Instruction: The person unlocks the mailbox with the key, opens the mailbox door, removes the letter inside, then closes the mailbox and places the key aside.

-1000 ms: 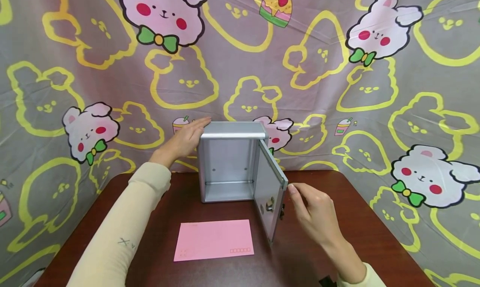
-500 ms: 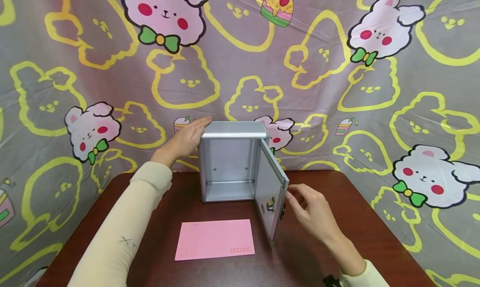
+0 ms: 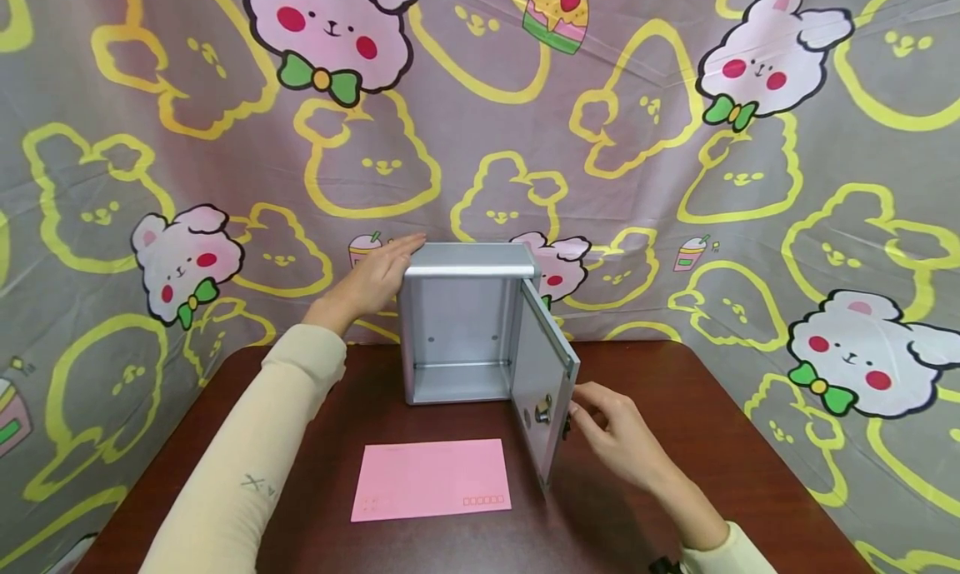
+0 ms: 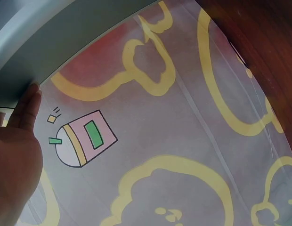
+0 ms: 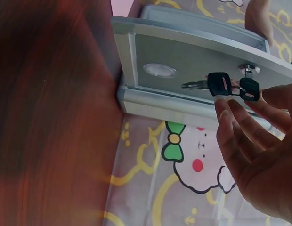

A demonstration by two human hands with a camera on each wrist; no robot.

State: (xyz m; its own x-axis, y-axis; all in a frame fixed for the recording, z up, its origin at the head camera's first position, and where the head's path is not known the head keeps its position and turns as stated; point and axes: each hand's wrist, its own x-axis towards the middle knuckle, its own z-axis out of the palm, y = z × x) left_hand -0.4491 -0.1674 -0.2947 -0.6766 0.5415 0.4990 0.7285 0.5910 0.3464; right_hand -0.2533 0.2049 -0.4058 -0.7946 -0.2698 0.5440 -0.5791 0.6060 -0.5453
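Note:
A silver metal box (image 3: 468, 260) stands at the back of the table, its door (image 3: 534, 382) swung out to the right. My left hand (image 3: 371, 278) rests on the box's upper left edge, fingers extended over the top. Beside the door's outer face is my right hand (image 3: 618, 436), fingers loosely bent. In the right wrist view, one black-headed key (image 5: 249, 89) sits in the door's lock (image 5: 249, 69), and a second black-headed key (image 5: 218, 84) hangs linked to it. Thumb and fingers surround the keys closely; a firm pinch does not show. A pink envelope (image 3: 431, 480) lies flat before the box.
The brown table (image 3: 637, 524) extends on both sides of the box. A cartoon-print cloth (image 3: 480, 124) hangs behind and along the sides. A small black object (image 3: 663, 565) shows by the right sleeve at the bottom edge.
My right hand has moved down along the door's free edge, from near its top corner to the keys at the lock. The left hand, box and envelope stay in place.

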